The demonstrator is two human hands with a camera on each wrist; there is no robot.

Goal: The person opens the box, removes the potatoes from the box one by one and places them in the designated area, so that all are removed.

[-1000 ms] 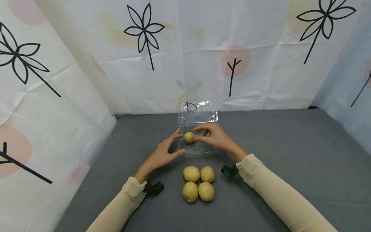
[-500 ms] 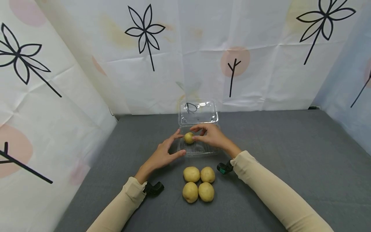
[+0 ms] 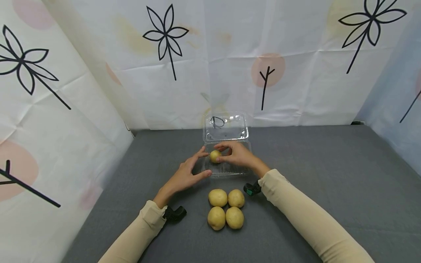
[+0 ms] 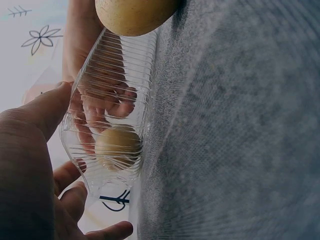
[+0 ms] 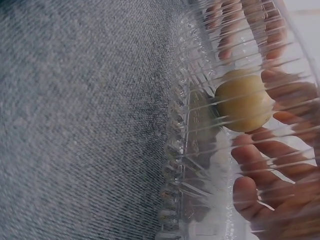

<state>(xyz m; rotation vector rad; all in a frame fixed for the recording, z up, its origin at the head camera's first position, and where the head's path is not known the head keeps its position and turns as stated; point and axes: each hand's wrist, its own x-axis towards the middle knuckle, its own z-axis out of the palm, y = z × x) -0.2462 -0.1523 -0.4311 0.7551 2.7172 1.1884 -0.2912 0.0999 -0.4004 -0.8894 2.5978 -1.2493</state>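
A clear plastic clamshell box [image 3: 208,168] lies on the grey cloth with its lid [image 3: 230,130] raised behind it. One small yellow potato [image 3: 215,156] sits inside, toward the left. My right hand [image 3: 237,153] reaches over the box from the right, thumb and curled fingers round the potato. The right wrist view shows this potato [image 5: 244,101] through the ribbed plastic wall, fingertips [image 5: 245,142] against its side. At the box's left end, my left hand [image 3: 185,177] spreads thumb and fingers along the edge, holding no potato. Its thumb [image 4: 55,102] touches the rim in the left wrist view.
Several larger potatoes [image 3: 217,197] stand in a tight group in front of the box, between the forearms. White printed sheets [image 3: 289,87] hang close behind the table and at both sides. A dark camera [image 3: 175,214] is strapped to each wrist.
My right hand has shifted slightly left, its thumb and fingers closing in round the potato in the box. The left hand, box and other potatoes stay put.
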